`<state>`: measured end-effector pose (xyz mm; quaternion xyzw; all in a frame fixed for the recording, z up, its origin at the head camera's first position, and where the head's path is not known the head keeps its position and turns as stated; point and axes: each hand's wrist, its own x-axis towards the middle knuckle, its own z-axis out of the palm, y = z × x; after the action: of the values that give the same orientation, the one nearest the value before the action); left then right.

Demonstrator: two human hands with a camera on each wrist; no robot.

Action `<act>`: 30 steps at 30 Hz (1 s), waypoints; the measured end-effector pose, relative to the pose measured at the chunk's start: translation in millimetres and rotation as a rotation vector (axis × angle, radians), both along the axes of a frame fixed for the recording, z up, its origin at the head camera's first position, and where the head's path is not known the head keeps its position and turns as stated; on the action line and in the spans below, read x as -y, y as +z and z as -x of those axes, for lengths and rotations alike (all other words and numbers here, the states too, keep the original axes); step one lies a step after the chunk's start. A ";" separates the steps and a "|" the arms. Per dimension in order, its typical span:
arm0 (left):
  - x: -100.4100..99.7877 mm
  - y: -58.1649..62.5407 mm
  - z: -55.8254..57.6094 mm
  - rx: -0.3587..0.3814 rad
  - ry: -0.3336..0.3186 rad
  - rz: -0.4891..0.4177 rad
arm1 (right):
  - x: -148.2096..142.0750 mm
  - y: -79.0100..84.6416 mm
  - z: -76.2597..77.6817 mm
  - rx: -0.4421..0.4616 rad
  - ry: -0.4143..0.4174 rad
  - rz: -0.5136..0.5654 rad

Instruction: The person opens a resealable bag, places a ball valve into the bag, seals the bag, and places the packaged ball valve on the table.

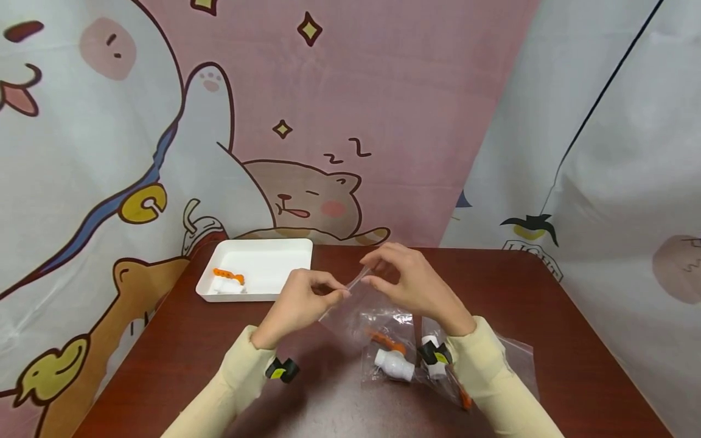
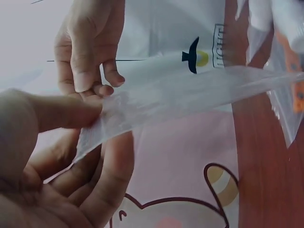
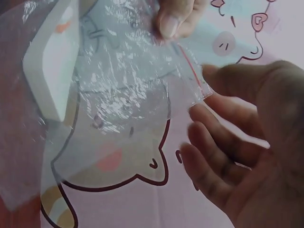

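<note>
A clear plastic zip bag (image 3: pixel 128 95) with a red line along its mouth is stretched between both hands above the table. My left hand (image 1: pixel 301 301) pinches one end of the mouth between thumb and fingers. The opposite corner is pinched by the thumb and index finger of my right hand (image 1: pixel 413 283), whose other fingers are loosely bent. Below lie more clear bags; one holds an orange strip (image 1: pixel 387 342) and a white bottle-shaped piece (image 1: pixel 395 365). Beside it, partly hidden by the right wrist, are a white piece (image 1: pixel 436 369) and another orange piece (image 1: pixel 465 399).
A shallow white tray (image 1: pixel 274 261) stands at the back left of the brown table (image 1: pixel 164 377). In it lie an orange strip (image 1: pixel 228 276) and a white piece (image 1: pixel 229 286). A printed cloth (image 1: pixel 394 121) hangs behind the table.
</note>
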<state>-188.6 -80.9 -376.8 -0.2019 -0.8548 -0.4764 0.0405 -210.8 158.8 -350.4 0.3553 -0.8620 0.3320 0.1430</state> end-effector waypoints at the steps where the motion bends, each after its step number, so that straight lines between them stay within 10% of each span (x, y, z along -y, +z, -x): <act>1: -0.1 -0.2 0.1 0.009 0.013 -0.019 | -0.6 0.2 -1.6 0.005 -0.020 0.027; 15: -10.2 -7.8 -4.7 0.001 0.131 -0.190 | 20.3 -18.6 -22.4 0.436 -0.097 0.176; 30: -7.3 -11.0 -8.9 0.162 -0.001 -0.263 | 25.7 -36.1 -14.1 0.549 0.029 0.311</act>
<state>-179.7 -73.6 -387.7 -0.1560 -0.7853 -0.5991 -0.0028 -196.7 133.1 -386.5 0.2386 -0.8021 0.5455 -0.0470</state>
